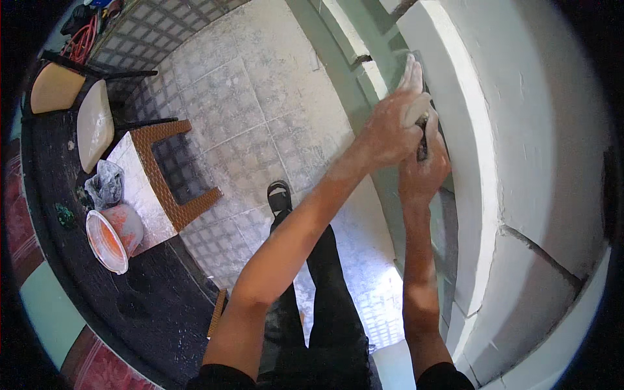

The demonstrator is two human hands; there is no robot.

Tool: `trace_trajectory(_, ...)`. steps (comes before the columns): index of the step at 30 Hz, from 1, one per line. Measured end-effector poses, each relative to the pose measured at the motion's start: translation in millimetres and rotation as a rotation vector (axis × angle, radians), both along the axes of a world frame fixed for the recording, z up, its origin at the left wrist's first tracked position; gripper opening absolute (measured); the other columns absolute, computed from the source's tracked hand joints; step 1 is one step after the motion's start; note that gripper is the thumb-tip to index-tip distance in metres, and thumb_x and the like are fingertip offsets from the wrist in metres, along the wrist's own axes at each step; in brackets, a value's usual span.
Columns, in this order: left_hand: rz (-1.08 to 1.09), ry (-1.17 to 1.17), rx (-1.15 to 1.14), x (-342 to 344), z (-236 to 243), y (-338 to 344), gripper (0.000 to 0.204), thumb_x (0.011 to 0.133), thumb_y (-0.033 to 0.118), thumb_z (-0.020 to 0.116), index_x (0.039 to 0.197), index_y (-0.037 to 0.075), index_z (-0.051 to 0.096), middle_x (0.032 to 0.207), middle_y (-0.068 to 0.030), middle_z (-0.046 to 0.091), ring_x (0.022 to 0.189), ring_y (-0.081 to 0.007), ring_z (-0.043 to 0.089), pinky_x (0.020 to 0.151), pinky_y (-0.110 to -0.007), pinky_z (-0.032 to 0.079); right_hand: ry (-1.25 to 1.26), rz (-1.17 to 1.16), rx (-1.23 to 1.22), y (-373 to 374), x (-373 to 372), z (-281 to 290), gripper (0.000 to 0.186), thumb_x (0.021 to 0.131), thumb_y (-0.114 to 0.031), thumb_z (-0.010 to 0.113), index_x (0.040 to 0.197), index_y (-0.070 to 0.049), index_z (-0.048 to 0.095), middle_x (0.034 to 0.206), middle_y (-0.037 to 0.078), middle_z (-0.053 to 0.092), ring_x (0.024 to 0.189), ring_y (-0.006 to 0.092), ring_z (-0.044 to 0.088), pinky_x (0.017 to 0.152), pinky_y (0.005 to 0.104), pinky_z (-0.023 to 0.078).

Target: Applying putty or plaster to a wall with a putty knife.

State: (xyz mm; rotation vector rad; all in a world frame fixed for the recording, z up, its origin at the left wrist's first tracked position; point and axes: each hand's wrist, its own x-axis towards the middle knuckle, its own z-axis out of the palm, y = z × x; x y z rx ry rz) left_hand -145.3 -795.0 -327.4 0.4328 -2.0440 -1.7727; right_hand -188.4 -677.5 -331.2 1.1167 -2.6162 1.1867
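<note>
My right hand (426, 170) is closed around the dark handle (422, 140) of what looks like a plastering trowel. Its thin blade lies along the side of a long white plaster moulding (473, 117), mostly hidden behind my hands. Over the front of the trowel rests my left hand (390, 127), its fingers stretched out together toward the blade's far end and touching it. White dust coats the fingers of both hands.
To the right, white wall panels (552, 97) meet at dark gaps. Green wall strips (338, 71) with white pieces run left of the moulding. A brown woven-edged stool (146, 182), an orange-stained white bucket (107, 240), a crumpled plastic bag (104, 184) and chairs (95, 123) stand left. Dusty tiles (247, 97) cover the floor.
</note>
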Motion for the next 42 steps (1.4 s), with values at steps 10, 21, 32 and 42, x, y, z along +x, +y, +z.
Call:
trace_trajectory(10,-0.018,0.064,0.046,14,0,30,0.087,0.071,0.001,0.047,0.152,-0.006,0.015,0.16,-0.0256,0.011,0.149,-0.0333,0.013,0.121,-0.038,0.015,0.036,-0.016,-0.005,33,15,-7,0.043,0.091,-0.014,0.062,0.13,0.005,0.056,0.096,0.021,0.065,0.084,0.0306,0.066,0.076,0.0388,0.052)
trace_trajectory(21,0.037,0.089,-0.161,-9,-3,-28,0.076,0.075,0.002,0.051,0.147,-0.008,0.03,0.154,-0.0313,0.024,0.145,-0.0369,0.025,0.118,-0.042,0.024,-0.03,-0.007,-0.014,-32,-7,-2,0.046,0.095,-0.022,0.057,0.132,0.006,0.053,0.11,0.024,0.062,0.099,0.0327,0.062,0.087,0.0386,0.048)
trace_trajectory(32,0.04,0.08,0.03,2,1,-9,0.079,0.075,0.003,0.048,0.149,-0.009,0.023,0.159,-0.0254,0.017,0.147,-0.0347,0.022,0.12,-0.039,0.021,0.023,0.022,-0.074,-9,-3,-16,0.049,0.092,-0.019,0.063,0.134,0.003,0.053,0.094,0.019,0.064,0.08,0.0301,0.064,0.073,0.0378,0.051)
trace_trajectory(42,0.079,-0.009,-0.216,-14,5,-53,0.033,0.079,0.006,0.051,0.109,-0.005,0.057,0.119,-0.0315,0.058,0.114,-0.0458,0.055,0.103,-0.047,0.043,0.041,-0.015,-0.027,-53,-10,-10,0.049,0.093,-0.025,0.061,0.134,0.002,0.054,0.091,0.02,0.063,0.078,0.0314,0.062,0.073,0.0389,0.05)
